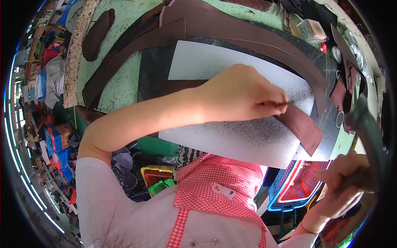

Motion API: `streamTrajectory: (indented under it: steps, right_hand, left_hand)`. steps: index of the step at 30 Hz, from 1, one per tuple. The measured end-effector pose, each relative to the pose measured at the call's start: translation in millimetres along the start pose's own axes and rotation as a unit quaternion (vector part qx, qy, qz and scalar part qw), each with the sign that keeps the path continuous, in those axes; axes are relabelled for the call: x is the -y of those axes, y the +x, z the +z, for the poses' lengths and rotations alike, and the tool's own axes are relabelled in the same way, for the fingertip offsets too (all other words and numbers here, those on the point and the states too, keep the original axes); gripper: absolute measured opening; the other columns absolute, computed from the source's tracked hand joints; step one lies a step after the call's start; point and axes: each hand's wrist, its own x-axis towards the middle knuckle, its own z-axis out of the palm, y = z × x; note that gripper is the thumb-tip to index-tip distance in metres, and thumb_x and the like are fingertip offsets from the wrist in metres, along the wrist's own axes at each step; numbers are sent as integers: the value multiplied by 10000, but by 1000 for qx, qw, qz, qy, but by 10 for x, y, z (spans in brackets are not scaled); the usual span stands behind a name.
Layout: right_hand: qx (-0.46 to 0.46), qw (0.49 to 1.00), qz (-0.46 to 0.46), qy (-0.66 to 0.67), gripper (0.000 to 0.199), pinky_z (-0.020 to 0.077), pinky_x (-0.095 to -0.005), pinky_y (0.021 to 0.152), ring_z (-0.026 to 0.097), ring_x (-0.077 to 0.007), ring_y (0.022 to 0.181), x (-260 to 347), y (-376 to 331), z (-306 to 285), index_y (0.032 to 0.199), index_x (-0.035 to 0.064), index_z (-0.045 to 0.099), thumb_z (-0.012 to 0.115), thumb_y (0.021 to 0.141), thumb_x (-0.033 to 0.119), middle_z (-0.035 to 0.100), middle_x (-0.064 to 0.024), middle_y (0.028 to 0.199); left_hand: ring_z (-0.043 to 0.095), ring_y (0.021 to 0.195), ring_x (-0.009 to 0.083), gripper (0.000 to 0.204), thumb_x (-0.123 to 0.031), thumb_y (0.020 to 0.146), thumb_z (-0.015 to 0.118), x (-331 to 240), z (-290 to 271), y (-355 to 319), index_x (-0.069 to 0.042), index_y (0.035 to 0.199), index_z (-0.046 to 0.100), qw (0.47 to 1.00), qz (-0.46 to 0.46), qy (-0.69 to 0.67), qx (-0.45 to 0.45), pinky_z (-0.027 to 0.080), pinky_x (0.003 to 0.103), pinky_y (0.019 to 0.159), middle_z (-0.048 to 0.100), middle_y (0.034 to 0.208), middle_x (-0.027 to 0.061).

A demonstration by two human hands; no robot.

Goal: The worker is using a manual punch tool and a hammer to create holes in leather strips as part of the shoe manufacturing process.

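While my left hand (242,95) pinches the near end of the brown leather strip (304,128) flat on the white cutting board (231,140), the strip's long axis runs away from my fingertips toward my right. My right hand (343,186), fisted around a dark tool handle (370,144), sits just beyond the strip's far end, off the table (124,82) edge.

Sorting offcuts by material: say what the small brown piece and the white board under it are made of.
Brown piece: probably leather or an imitation, matte, thin and flexible, pinched by the left hand. White board: seems plastic, smooth but densely pitted and greyed. The right hand grips a dark handle.
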Motion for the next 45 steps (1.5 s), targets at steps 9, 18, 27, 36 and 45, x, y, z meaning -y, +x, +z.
streamTrajectory:
  steps: [9, 18, 27, 36, 45]
  right_hand:
    - [-46, 995, -13, 88, 302, 456, -223, 641, 560, -120, 678, 175, 284, 215, 943, -17, 558, 679, 859, 247, 566, -81, 727]
    - [-486, 850, -10, -204, 527, 285, -201, 443, 341, -60, 475, -590, -103, 817, 896, 2, 481, 429, 973, 520, 411, -2, 628]
    - [6, 999, 18, -43, 181, 433, -318, 646, 541, -188, 625, 420, 296, 46, 853, 34, 515, 539, 915, 203, 552, -74, 763]
    - [-432, 898, -48, -76, 488, 201, -150, 461, 301, -19, 508, -103, 327, 803, 1086, -45, 487, 462, 988, 433, 477, -24, 747]
    - [-508, 848, -76, -129, 437, 167, -168, 435, 259, -8, 476, -133, 413, 822, 993, -24, 470, 432, 1004, 411, 382, 10, 650]
  left_hand:
    - [709, 860, 161, 117, -112, 886, 636, 46, -103, 19, -34, 971, 656, 981, -119, -154, 21, 553, 265, 729, 713, 902, 67]
    - [709, 849, 171, 130, -110, 872, 654, -36, -155, -30, -19, 965, 658, 991, -15, 113, 77, 557, 264, 771, 713, 910, 71]
    - [707, 792, 172, 135, -134, 862, 670, 58, -114, -51, -38, 957, 669, 988, -97, -120, 8, 551, 262, 716, 711, 861, 60]
    - [682, 814, 123, 125, -94, 878, 666, 66, -197, -76, -16, 976, 663, 971, -162, -175, -3, 535, 260, 748, 690, 863, 71]
    - [680, 883, 131, 129, -36, 899, 635, 72, -263, -68, 17, 1016, 647, 945, -197, -261, 35, 539, 262, 842, 697, 937, 83]
